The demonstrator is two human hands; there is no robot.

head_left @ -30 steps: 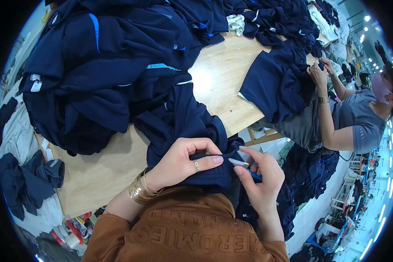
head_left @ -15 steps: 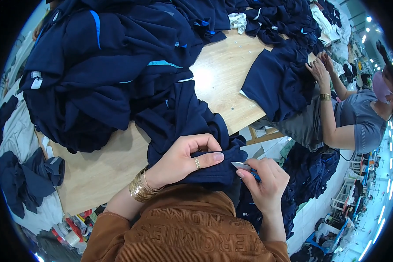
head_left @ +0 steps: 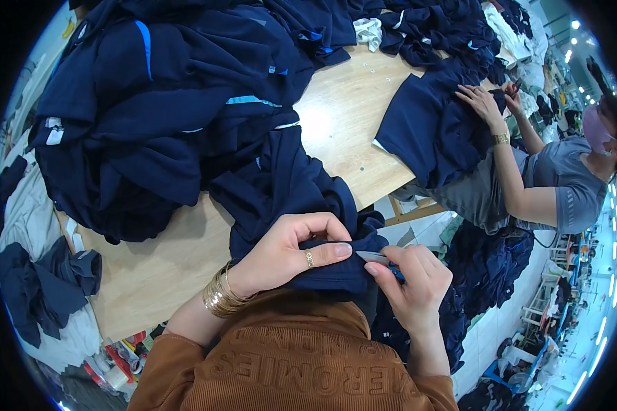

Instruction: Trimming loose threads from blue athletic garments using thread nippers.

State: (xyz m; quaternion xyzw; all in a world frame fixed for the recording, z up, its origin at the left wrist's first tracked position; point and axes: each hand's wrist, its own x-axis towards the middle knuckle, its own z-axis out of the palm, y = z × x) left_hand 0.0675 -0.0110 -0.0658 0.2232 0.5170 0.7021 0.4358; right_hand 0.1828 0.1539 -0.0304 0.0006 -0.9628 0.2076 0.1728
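Observation:
My left hand (head_left: 288, 253) pinches the edge of a navy garment (head_left: 336, 277) between thumb and fingers, close in front of my body. The cloth runs from there up onto the wooden table (head_left: 164, 264). In my right hand (head_left: 418, 277) is a small pair of thread snips (head_left: 371, 257) with a blue handle. Their pointed metal blades reach left to the garment's edge, just beside my left thumb tip. Most of the handle is hidden inside my right fingers.
A large heap of navy garments (head_left: 137, 137) with light blue strips covers the table's left and far side. At the right a co-worker (head_left: 535, 178) handles another navy garment (head_left: 425, 130). More navy cloth (head_left: 490, 274) is piled below, right of my right hand.
The snips have shifted slightly left, with their blades now at the cloth by my left thumb. The co-worker's nearer hand has moved left onto their garment.

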